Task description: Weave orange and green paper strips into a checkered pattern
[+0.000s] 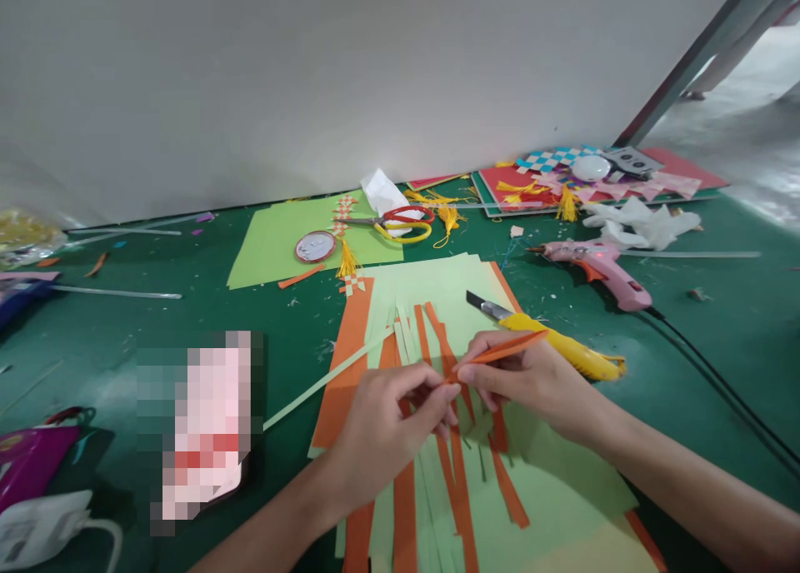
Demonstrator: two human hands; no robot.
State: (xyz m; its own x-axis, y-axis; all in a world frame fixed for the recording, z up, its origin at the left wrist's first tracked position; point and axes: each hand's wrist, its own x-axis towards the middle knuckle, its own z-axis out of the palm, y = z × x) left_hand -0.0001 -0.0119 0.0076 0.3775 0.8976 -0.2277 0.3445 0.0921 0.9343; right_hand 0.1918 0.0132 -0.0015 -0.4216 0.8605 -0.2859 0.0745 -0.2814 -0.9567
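My left hand (406, 415) and my right hand (518, 373) meet over the paper in the middle, fingertips pinched together. Between them is an orange paper strip (509, 346), one end sticking out to the right across my right hand. Below lie loose orange strips (459, 490) and pale green strips (431, 498) on light green sheets (550, 490), with an orange sheet (341, 373) beneath at the left. A utility knife (556, 344) with a yellow handle and its blade out rests just beyond my right hand. My fingers hide the pinched part of the strip.
A pink glue gun (600, 269) with a black cord lies at the right. Scissors (406, 223), a round lid (316, 246) and yellow tassels (347, 259) are at the back. A pixelated phone-like object (209, 423) is at left, near a white charger (47, 527). A wall stands behind.
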